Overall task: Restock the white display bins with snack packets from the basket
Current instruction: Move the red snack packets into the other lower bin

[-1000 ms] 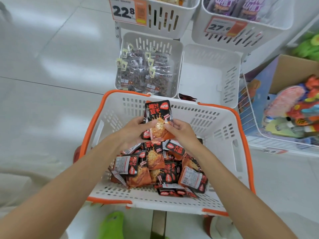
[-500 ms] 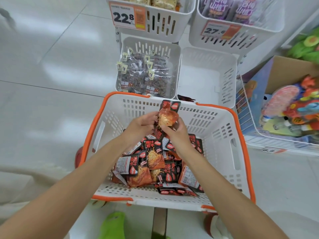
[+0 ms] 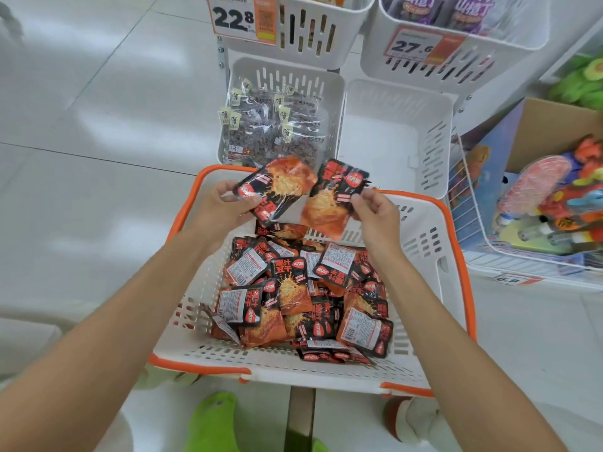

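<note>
The jointly held bundle has split: fingers of the left hand [image 3: 222, 208] pinch one snack packet [image 3: 277, 187], those of the right hand [image 3: 375, 218] a second packet [image 3: 332, 199]. Both sit above the basket [image 3: 261, 363], likely bound for the empty bin [image 3: 385, 141].

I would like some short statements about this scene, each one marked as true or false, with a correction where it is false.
1. The left hand grips a red-and-black packet, and the right hand pinches a second packet. True.
2. The lower right bin is full of packets. False: no packets show inside it.
3. The basket holds a pile of packets. True.
4. The price tag on the upper left bin reads 27.6. False: it reads 22.8.
5. The lower left bin holds dark packets. True.
</note>
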The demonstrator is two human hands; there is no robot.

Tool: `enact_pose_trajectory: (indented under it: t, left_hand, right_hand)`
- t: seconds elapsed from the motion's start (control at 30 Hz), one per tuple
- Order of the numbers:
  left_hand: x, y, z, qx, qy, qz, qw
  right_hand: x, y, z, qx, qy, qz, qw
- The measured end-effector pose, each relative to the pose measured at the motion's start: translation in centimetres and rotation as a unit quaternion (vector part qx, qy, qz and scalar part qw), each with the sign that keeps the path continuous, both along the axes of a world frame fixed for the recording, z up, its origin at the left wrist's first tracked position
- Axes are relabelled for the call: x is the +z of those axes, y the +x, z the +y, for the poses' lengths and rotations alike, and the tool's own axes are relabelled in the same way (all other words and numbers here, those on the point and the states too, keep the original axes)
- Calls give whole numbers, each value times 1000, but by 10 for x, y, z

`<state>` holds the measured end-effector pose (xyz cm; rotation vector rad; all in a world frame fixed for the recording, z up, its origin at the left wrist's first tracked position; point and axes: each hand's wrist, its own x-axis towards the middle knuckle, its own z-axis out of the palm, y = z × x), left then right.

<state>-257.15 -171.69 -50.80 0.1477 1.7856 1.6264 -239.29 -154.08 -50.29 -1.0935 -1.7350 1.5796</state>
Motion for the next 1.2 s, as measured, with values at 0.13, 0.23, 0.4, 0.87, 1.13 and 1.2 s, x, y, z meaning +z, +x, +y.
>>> enact_pose_trajectory:
  t: [0.13, 0.23, 0.4, 0.87, 1.13, 1.2]
  left_hand:
    - [2, -6, -7, -39, -20, 61, 997]
    - [-6, 8, 1, -73, -39, 24, 996]
    - [-14, 47, 14, -44, 63, -196, 978]
    - [-59, 23, -31, -34, -115, 53, 991]
    - [-48, 23, -21, -24, -111, 81, 990]
    - [-42, 32, -7, -35, -70, 66, 995]
  right_hand:
    - [14, -2, 10, 20, -2, 16, 1000]
    - [6, -11, -6, 114, -82, -33, 990]
    - [-42, -28, -50, 107, -6, -153, 982]
    - [-130, -5, -38, 441, 152, -406, 786]
    - [-31, -1, 6, 274, -18, -148, 950]
    - [-18, -1, 1, 239, -47, -112, 963]
